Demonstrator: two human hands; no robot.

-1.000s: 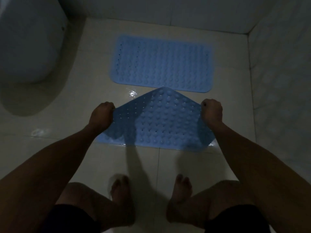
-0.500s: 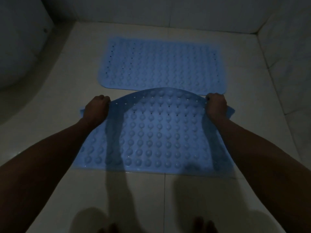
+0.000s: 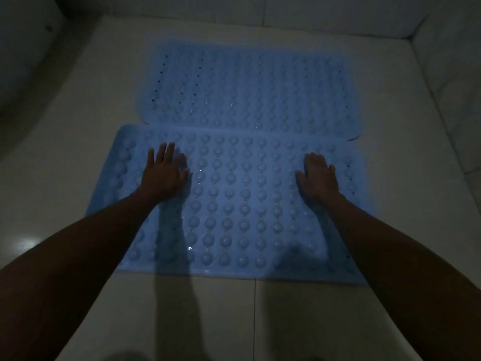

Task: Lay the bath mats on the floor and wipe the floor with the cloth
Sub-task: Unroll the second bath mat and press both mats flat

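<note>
Two blue rubber bath mats with rows of round bumps lie on the pale tiled floor (image 3: 260,316). The far mat (image 3: 247,89) lies flat near the back wall. The near mat (image 3: 234,204) lies flat in front of it, its far edge meeting or slightly overlapping the far mat's near edge. My left hand (image 3: 162,174) presses flat on the near mat's left part, fingers straight. My right hand (image 3: 317,175) presses flat on its right part. No cloth is in view.
A white toilet base (image 3: 28,56) curves in at the upper left. Tiled walls close the back (image 3: 260,11) and the right side (image 3: 453,74). Bare floor tiles lie in front of the near mat. The room is dim.
Both hands let go of the near mat's far edge, which dropped flat to the floor. The hands now lie open on top of it. The view has moved closer.
</note>
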